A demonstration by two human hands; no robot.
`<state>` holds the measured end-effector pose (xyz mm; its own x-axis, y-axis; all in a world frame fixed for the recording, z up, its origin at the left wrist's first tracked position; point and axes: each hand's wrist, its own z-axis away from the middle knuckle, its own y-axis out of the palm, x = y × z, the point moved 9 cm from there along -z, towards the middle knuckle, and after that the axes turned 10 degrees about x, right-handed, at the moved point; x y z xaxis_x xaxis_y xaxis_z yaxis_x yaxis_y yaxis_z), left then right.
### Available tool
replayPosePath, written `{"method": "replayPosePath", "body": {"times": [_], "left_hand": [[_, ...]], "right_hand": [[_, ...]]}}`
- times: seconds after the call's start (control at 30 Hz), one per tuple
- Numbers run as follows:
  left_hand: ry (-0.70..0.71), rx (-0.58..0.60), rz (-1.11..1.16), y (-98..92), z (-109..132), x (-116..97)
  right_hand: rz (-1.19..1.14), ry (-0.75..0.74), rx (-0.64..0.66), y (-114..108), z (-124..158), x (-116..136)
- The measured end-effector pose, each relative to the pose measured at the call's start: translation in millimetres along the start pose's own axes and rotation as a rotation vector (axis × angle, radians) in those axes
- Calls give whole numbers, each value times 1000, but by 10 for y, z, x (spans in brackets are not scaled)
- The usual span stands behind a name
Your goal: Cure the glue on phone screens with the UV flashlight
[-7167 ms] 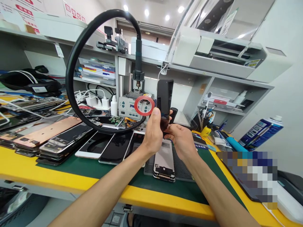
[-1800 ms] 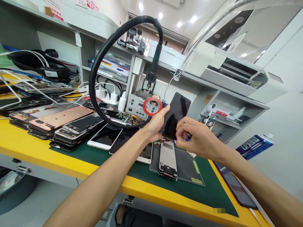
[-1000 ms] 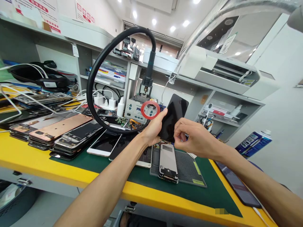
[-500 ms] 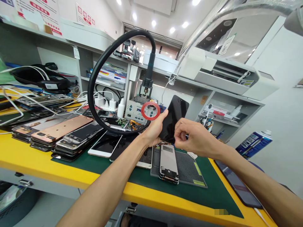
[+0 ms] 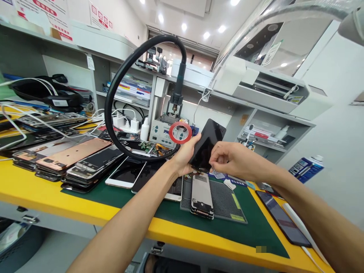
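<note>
A dark, glossy phone screen (image 5: 207, 144) is held tilted above the bench in my left hand (image 5: 184, 155), with the thumb along its left edge. My right hand (image 5: 227, 159) is at the screen's lower right edge, its fingers curled and pinched together; whatever is between them is too small to make out. Beneath the hands, a stack of grey-backed screen parts (image 5: 201, 195) lies on a grey perforated mat (image 5: 227, 203). A red tape ring (image 5: 180, 132) stands behind my left hand.
Stacked phone parts (image 5: 74, 153) cover the left of the bench. A white-framed phone (image 5: 125, 173) lies on the green mat (image 5: 216, 235). A black hose (image 5: 109, 94) arches over the middle. At the right edge lies another phone (image 5: 283, 218).
The held screen has tipped slightly and its top sits a little lower. My right forearm has shifted, showing more of the items behind it. Both hands keep nearly the same places.
</note>
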<state>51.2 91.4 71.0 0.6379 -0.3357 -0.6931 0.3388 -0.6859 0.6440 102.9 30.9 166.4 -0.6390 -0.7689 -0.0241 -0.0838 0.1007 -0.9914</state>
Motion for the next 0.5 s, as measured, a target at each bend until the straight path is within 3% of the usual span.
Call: {"method": "replayPosePath", "body": {"times": [0.1, 0.2, 0.4, 0.5], "left_hand": [[-28, 15, 9, 2, -7, 25], [-1, 1, 48, -4, -9, -2], [12, -6, 92, 24, -5, -13], [20, -26, 105, -16, -5, -8]], "right_hand": [[-158, 70, 111, 56, 27, -122], [-206, 133, 94, 73, 89, -171], [157, 85, -51, 196, 186, 27], [209, 78, -61, 272, 195, 53]]}}
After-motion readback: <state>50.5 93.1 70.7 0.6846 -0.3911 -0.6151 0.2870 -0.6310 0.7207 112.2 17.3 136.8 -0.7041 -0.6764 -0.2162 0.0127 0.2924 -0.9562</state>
